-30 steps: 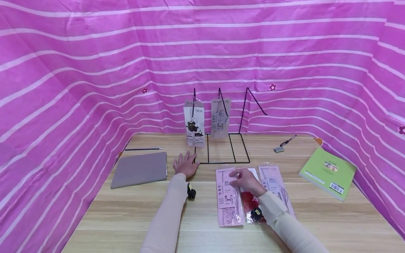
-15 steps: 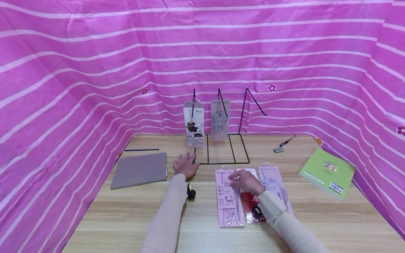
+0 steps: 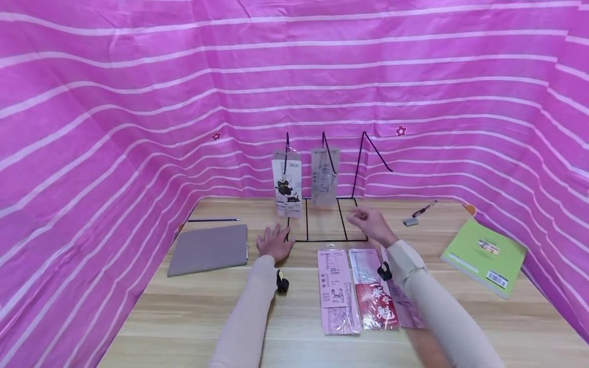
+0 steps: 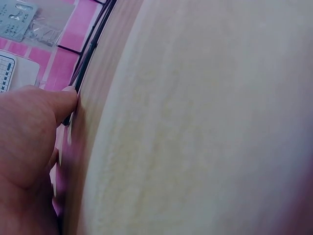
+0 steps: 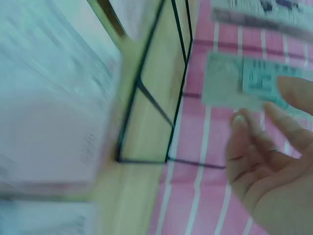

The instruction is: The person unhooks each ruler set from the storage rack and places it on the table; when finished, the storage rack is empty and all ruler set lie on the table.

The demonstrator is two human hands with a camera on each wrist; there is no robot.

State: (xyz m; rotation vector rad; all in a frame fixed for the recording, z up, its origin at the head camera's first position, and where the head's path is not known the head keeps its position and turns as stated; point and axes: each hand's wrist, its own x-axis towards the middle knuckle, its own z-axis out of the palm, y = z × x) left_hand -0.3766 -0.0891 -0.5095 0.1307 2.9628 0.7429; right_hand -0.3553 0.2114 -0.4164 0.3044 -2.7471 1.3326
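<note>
My left hand [image 3: 276, 244] rests on the table with fingers spread, at the front left corner of a black wire rack [image 3: 331, 240]. In the left wrist view its thumb [image 4: 63, 102] lies against the wire. The right hand [image 3: 371, 225] hovers over the rack's front right part, fingers loosely bent, holding nothing. From the rack's hooks hang a cat-printed ruler set pack [image 3: 288, 186] and a grey ruler set pack [image 3: 324, 179]; the right hook holds none. Lying before the rack are a pink ruler set pack [image 3: 338, 291], a red-and-white pack [image 3: 375, 301] and another pink pack [image 3: 402, 305], partly under the right sleeve.
A grey notebook [image 3: 209, 250] and a pencil [image 3: 213, 220] lie on the left. To the right are a green book [image 3: 483, 258], a pen [image 3: 424, 208] and a small grey block [image 3: 410, 222]. Pink striped cloth [image 3: 294, 92] encloses the table.
My right hand has lifted off the ruler packs and moved forward and right over the rack, uncovering the red-and-white pack. The left hand stays at the rack's corner; the head view shifts slightly.
</note>
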